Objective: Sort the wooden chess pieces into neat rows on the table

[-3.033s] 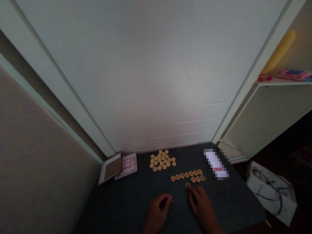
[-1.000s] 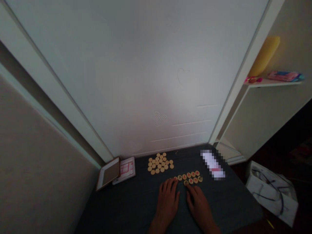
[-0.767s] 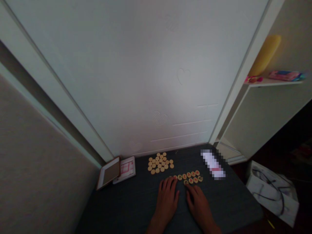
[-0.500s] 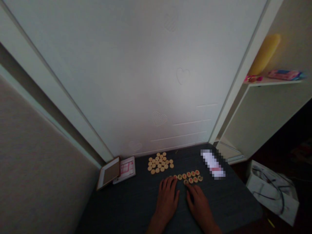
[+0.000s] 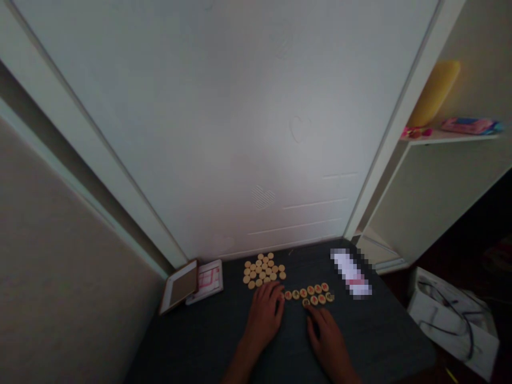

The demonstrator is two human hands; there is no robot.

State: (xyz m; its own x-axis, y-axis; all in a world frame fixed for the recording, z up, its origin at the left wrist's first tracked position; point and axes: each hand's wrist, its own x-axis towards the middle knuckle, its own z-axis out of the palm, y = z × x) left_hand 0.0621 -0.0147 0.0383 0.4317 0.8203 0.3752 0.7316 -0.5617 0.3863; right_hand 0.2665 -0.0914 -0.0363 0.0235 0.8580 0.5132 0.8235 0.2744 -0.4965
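1. The blank discs (image 5: 264, 266) lie in a loose cluster straight beyond the left hand (image 5: 264, 309), its fingertips at the cluster's near edge. This is the closest pairing here: the right hand (image 5: 326, 333) is well apart from the cluster, which is off to its far left.
2. The left hand is palm down, fingers bent and slightly fanned. From where I stand the fingers cover whatever is beneath them, so I cannot tell whether they grasp a disc or merely rest there.
3. The right hand is loose, with nothing clasped between thumb and forefinger. Its forefinger tip is at the near edge of a marked disc (image 5: 306, 302), seemingly touching it.
4. That disc is the left end of the short row (image 5: 322, 300), which runs off to the right of the forefinger tip.
5. Just beyond the short row is the long row (image 5: 303, 293), running rightward from the left hand's fingertips and slanting a little away; its left end is partly hidden by that hand.
6. Each disc is round, with no long axis of its own; only the rows have one, side to side across both hands.
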